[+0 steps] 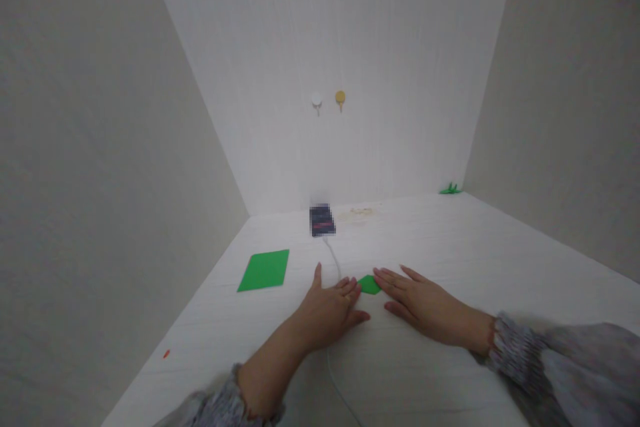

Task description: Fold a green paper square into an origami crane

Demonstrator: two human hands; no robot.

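A small piece of folded green paper (369, 285) lies on the white table between my hands, and parts of it are hidden under my fingers. My left hand (327, 313) rests flat on its left side, thumb stretched toward me and little finger spread away. On the right side, the fingertips of my right hand (417, 300) press on the paper's edge, with the fingers stretched out. Neither hand grips anything. Farther left, a flat green paper sheet (265, 270) lies by itself.
A dark blurred device (321, 220) leans at the back wall, its white cable (334, 257) running toward me beneath my left hand. Folded green paper (451, 189) sits in the far right corner. An orange scrap (167, 353) lies at left. Two hooks (341, 99) hang on the wall.
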